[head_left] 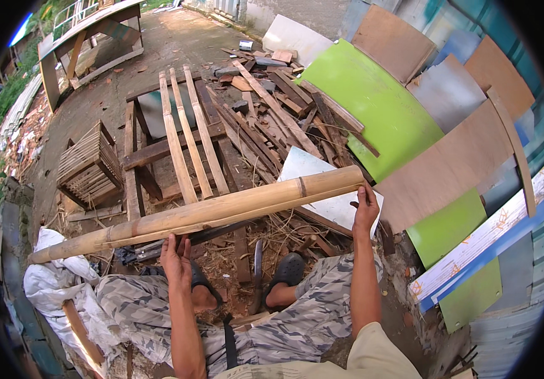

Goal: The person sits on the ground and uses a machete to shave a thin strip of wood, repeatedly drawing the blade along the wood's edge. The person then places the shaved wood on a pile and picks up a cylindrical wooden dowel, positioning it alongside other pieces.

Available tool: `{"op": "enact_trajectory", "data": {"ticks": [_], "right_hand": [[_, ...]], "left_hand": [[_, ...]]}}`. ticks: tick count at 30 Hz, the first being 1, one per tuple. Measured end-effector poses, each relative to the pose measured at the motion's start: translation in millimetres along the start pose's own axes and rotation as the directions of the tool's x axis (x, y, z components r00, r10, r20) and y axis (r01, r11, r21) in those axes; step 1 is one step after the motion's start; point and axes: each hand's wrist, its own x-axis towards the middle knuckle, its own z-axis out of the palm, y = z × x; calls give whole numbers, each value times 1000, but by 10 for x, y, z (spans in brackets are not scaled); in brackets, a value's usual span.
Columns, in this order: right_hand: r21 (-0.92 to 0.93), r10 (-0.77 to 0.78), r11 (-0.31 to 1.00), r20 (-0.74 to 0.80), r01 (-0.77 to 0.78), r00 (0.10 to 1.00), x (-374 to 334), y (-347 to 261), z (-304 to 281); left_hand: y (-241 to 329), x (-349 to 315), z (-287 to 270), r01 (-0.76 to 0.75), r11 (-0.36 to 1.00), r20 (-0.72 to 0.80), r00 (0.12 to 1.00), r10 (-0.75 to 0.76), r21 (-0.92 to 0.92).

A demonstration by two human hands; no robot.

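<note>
A thick, tan bamboo pole (240,205) lies slantwise across in front of me, its right end higher in view. A long crack runs along its near side. My left hand (176,258) is palm up under the pole, its fingertips hidden behind or beneath it. At the right end, my right hand (365,208) holds the pole with fingers behind it. The pole's left end rests over white sacking (60,268). Between my feet, a machete (257,268) stands with its blade pointing away. Beyond the pole, split bamboo strips (187,136) lie across a wooden frame (134,158).
Scrap wood (284,107) is heaped beyond the pole. Green, brown and white panels (379,107) lean along the right wall. A slatted wooden crate (89,165) sits at left, and a wooden table (95,28) stands farther back. Wood debris lies around my shoes (289,270).
</note>
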Motion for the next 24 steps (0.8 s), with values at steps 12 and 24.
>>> {"op": "enact_trajectory", "data": {"ticks": [12, 24], "right_hand": [[-88, 47, 995, -8, -47, 999, -13, -80, 8], [37, 171, 984, 116, -176, 978, 83, -8, -70]], "left_hand": [[139, 22, 13, -206, 947, -134, 960, 244, 245], [511, -90, 117, -10, 788, -65, 996, 63, 616]]}}
